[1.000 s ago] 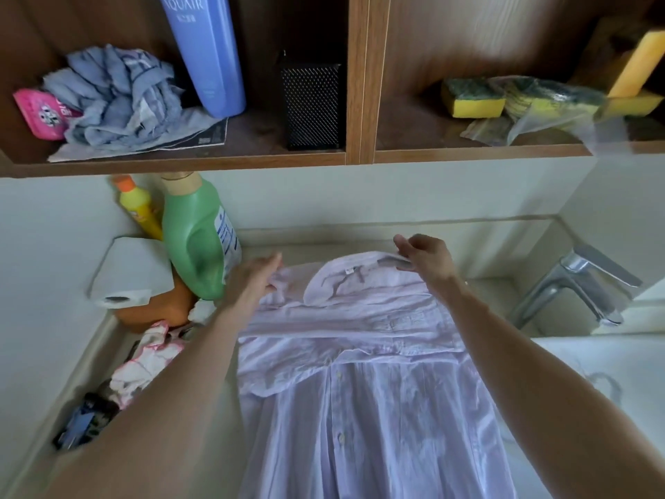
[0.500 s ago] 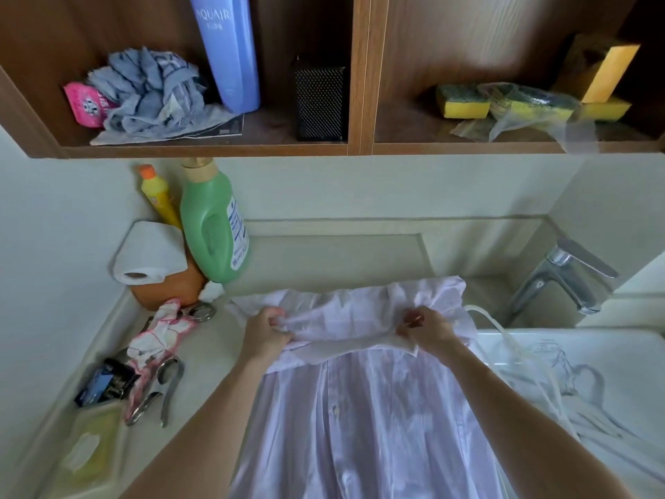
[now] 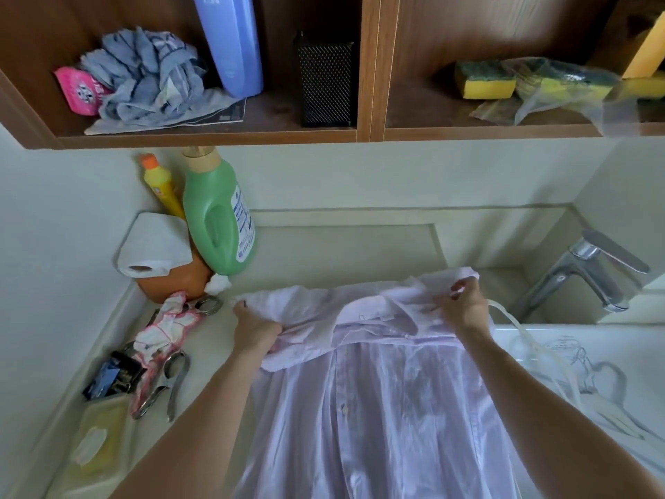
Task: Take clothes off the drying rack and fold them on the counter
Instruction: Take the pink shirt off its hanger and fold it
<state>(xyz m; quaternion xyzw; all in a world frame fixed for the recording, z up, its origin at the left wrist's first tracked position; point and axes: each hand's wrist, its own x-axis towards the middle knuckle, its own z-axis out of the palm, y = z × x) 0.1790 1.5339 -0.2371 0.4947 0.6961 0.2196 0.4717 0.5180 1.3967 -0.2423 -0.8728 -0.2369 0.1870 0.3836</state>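
Note:
A pale lilac button-up shirt lies front-up on the pale counter, collar end away from me. Its upper part is bunched and folded near the collar. My left hand grips the shirt's left shoulder fabric, fingers curled into the cloth. Over at the right shoulder, my right hand pinches the fabric and lifts it slightly. The drying rack is out of view.
A green detergent bottle, yellow bottle, paper roll on an orange pot, pink-white gloves, pliers and clips crowd the counter's left. A chrome tap and sink with a white hanger are right. Shelves hang overhead.
Both hands drew the shirt's upper part back toward me, away from the back wall, and now grip the shoulders farther apart. The collar shows again.

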